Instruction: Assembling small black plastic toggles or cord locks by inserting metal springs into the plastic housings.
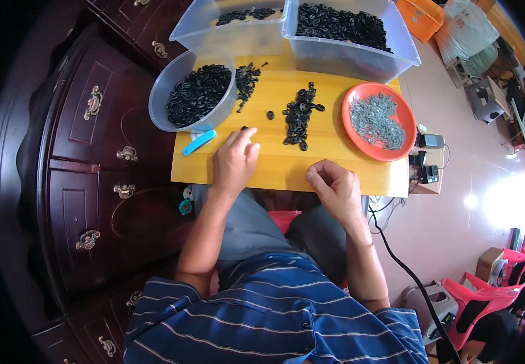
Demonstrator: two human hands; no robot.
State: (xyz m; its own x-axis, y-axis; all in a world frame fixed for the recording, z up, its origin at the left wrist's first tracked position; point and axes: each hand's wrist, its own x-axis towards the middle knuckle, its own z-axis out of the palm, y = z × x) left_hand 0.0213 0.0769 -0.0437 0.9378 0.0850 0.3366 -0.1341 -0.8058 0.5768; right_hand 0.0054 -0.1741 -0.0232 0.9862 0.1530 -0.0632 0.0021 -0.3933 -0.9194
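Note:
Over the front left of the yellow table, my left hand (233,162) has its fingers stretched forward, with the thumb apart from the index finger. A small black piece (244,128) peeks out at its fingertips; whether they touch it I cannot tell. My right hand (337,187) is at the front edge, thumb and index finger pinched together and the others curled; anything between them is hidden. Beyond and between the hands lies a pile of small black oval pieces (299,118). One loose black piece (270,114) sits left of that pile.
A round clear tub (160,109) of black parts stands at left, with a blue-handled tool (199,142) before it. Small dark screws (247,79) lie beside it. At right is an orange plate (348,124) of silvery metal pieces. Two clear bins (353,56) line the back.

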